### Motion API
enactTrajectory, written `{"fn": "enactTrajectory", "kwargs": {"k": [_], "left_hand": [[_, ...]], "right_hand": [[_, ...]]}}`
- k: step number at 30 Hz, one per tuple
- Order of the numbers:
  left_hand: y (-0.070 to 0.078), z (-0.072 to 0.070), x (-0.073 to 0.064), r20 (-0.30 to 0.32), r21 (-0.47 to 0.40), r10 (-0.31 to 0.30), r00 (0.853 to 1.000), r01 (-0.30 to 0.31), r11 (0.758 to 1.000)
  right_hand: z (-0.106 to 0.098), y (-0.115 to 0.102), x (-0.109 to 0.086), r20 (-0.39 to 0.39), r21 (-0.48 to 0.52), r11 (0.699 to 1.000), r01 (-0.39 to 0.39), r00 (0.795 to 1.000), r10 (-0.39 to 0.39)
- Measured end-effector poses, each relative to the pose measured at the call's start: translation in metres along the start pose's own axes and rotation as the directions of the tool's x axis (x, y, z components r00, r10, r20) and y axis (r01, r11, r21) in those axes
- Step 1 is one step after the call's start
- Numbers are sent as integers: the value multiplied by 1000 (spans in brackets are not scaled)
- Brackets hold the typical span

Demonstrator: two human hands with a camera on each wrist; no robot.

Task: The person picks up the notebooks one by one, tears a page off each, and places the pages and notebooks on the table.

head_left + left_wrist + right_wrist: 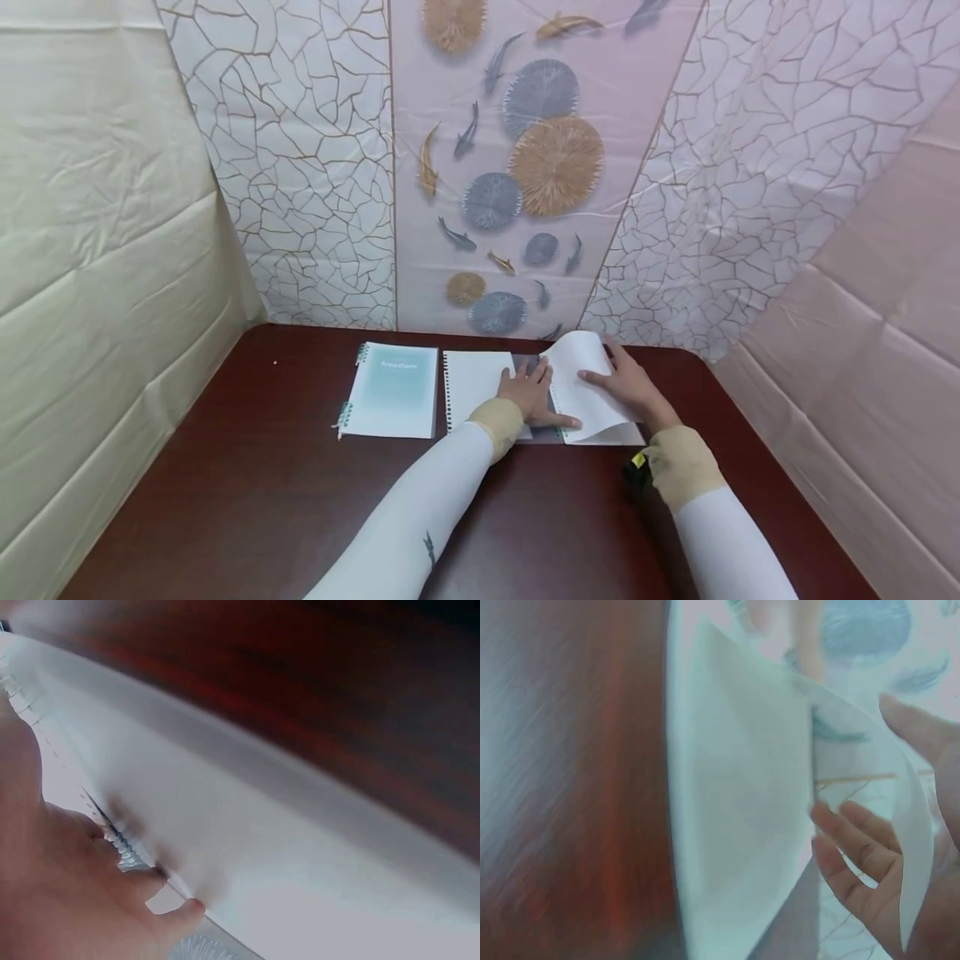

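A loose-leaf notebook [607, 434] lies on the table with white pages, ring clips along its left side. From it a white page [577, 358] rises and curves over. My right hand [633, 387] holds this page, thumb on the front face and fingers behind; in the right wrist view the page [915, 862] runs between thumb and fingers. My left hand [528, 398] rests with spread fingers across the notebook's ringed side and the edge of a white punched sheet [476, 379] to its left. In the left wrist view its fingertips [191, 909] are at the page's edge.
At the left lies a closed notebook [397, 392] with a teal and white cover marked "Freedom" and green ring clips. A small dark object [636, 473] with a yellow patch sits by the right wrist. Patterned cloth walls [322, 167] border the brown table [262, 500].
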State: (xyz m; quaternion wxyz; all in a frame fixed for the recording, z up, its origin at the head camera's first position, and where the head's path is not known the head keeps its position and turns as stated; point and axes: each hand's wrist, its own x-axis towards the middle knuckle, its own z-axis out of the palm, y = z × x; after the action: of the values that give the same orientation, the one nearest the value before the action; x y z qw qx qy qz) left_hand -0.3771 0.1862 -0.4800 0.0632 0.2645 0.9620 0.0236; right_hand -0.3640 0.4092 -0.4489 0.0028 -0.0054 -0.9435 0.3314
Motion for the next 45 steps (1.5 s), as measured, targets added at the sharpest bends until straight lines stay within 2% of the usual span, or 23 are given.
{"fn": "enactTrajectory", "kwargs": {"k": [2,5,8,12,16,21,23,26,28,31,37,42,45], "left_hand": [[3,-4,-4,4,14,-1,1000,1,1000],[6,-3,-2,19,21,3,1000,-3,1000],[8,-1,2,36,12,14,999,-15,1000],[8,5,10,33,7,8,999,-8,1000],[7,6,11,26,1,-2,1000,2,1000],[7,6,12,46,-17,-14,999,15,1000],[6,13,19,32,-19,-22,999,23,1000],[4,14,19,27,-23,-26,999,27,999],[4,13,17,23,-26,-29,999,29,999],[5,6,6,25,-24,-29,999,30,999],[8,-5,-11,10,-45,-7,1000,7,999],[2,7,10,46,-33,-20,999,22,999],[-1,15,21,45,-22,-36,998,38,999]], "right_hand": [[-4,-5,1,-48,47,997,-54,997,56],[-6,-8,0,-127,75,992,-100,986,109],[-5,-6,-2,-192,41,995,-90,977,96],[-1,0,-3,-241,-19,998,-60,969,54],[1,5,-5,-243,-40,998,-57,969,45],[4,9,-6,-239,-31,996,-78,969,69],[6,11,-5,-236,-17,996,-87,968,81],[11,16,-4,-218,14,993,-120,969,120],[14,19,-4,-199,46,988,-147,968,153],[18,24,-6,-183,90,981,-172,965,186],[18,31,-12,-137,155,976,-155,975,176],[19,34,-10,-106,211,965,-157,978,182],[21,37,-7,-96,230,960,-163,977,189]]}}
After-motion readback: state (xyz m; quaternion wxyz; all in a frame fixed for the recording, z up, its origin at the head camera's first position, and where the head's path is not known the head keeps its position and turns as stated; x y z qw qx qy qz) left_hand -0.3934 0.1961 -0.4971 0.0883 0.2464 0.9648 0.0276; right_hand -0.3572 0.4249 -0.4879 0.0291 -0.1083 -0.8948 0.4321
